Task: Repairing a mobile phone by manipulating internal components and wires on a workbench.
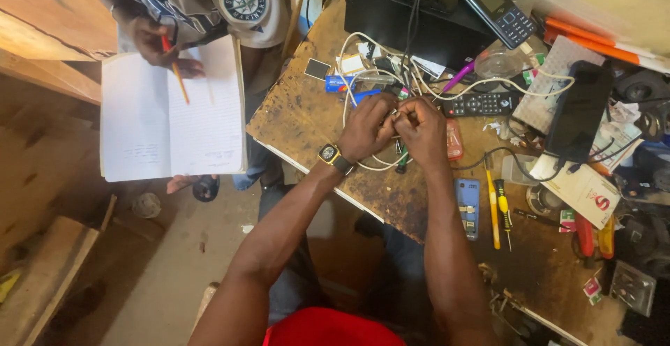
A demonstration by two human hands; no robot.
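A person looks down at both own hands, which meet over a stained, cluttered workbench [300, 119]. The left hand [366, 128], with a watch [329, 154] on its wrist, and the right hand [421, 128] are pressed close together, fingertips pinching a thin white cable [347, 74] between them. The exact spot they grip is hidden by the fingers. The cable loops away from the hands, up past the left hand and back under both, lying slack on the bench.

The cable looks light, soft and limp, likely to flop and tangle, and its fine end is probably fragile, so a firm fingertip pinch close to the end seems the best hold.

Just beyond the right hand lies a black remote [481, 103]. Below the right wrist sit a small blue phone [467, 208] and two yellow-handled screwdrivers [497, 210]. Further right, well apart from the hands, a black phone [579, 112] rests on white boxes. Beyond the hands stands a black box with a keypad phone [501, 10] on top.

Well to the left of the left hand, another person holds an open notebook [171, 116] and a pencil [177, 74].
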